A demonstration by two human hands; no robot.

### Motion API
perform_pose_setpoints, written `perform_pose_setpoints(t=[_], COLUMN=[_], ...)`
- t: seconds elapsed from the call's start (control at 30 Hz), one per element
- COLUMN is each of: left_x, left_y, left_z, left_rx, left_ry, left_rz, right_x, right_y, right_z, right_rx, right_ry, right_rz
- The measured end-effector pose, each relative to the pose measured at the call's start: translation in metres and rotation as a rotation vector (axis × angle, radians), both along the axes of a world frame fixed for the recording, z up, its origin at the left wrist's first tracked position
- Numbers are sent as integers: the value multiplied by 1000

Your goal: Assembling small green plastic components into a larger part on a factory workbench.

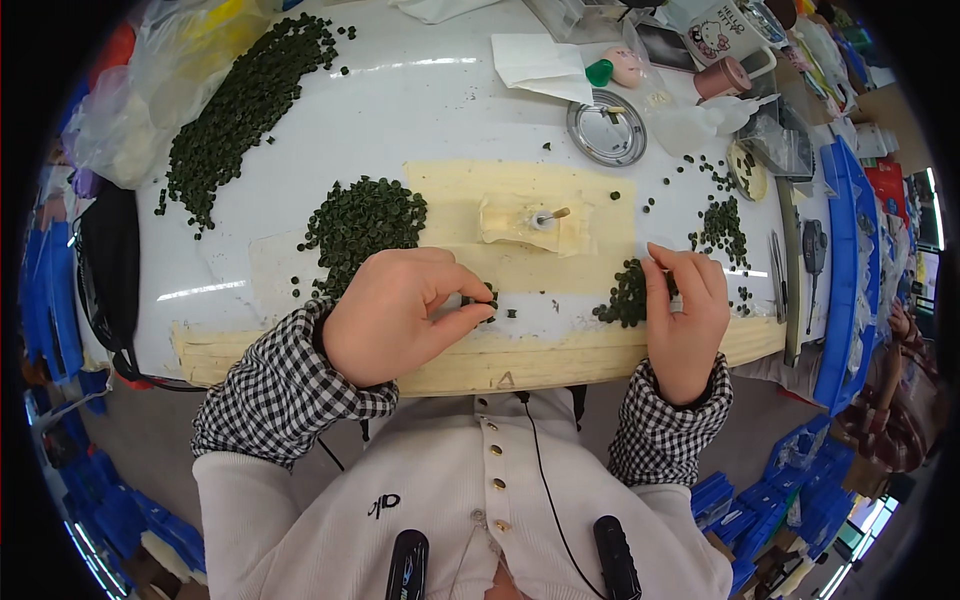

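My left hand [400, 308] is closed in a pinch, thumb and forefinger on a small dark green piece [491, 299]. Another such piece [511, 313] lies just right of the fingertips. Behind that hand spreads a heap of the same green pieces [368, 222]. My right hand [688, 315] has thumb and forefinger brought together beside a smaller green pile [627, 293]; whatever sits between those tips, if anything, is too small to make out. Between and beyond the hands, a cream block [510, 226] with a short metal pin stands on yellowish sheeting [440, 180].
A large green heap [245, 110] covers the far left, near plastic bags [140, 110]. At the far right are a round metal lid [607, 128], white tissue [540, 66], a spool [722, 78], a mug [718, 35], scattered pieces [722, 228] and tweezers [778, 275]. A wooden strip [500, 368] edges the table.
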State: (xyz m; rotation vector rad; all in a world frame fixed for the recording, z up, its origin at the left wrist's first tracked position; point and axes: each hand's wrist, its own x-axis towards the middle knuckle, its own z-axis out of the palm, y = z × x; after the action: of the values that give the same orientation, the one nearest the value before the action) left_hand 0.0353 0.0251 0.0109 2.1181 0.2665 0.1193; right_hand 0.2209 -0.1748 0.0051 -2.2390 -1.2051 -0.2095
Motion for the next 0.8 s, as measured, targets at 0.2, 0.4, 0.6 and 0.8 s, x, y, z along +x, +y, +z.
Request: perform_pose_setpoints(t=[0.2,0.4,0.6,0.8], left_x=[1,2,0,3], left_y=[4,7,9,12], left_z=[10,8,-3,4], left_rx=[-183,-944,-1259,-1256], left_ry=[163,163,78,126], left_rz=[41,120,102,184], right_x=[-15,-14,-17,-16], right_y=[10,11,21,24], right_z=[-6,-3,-5,-12], right_rx=[23,65,3,-53], right_ry=[107,92,-38,-131], right_rz=[95,98,133,139])
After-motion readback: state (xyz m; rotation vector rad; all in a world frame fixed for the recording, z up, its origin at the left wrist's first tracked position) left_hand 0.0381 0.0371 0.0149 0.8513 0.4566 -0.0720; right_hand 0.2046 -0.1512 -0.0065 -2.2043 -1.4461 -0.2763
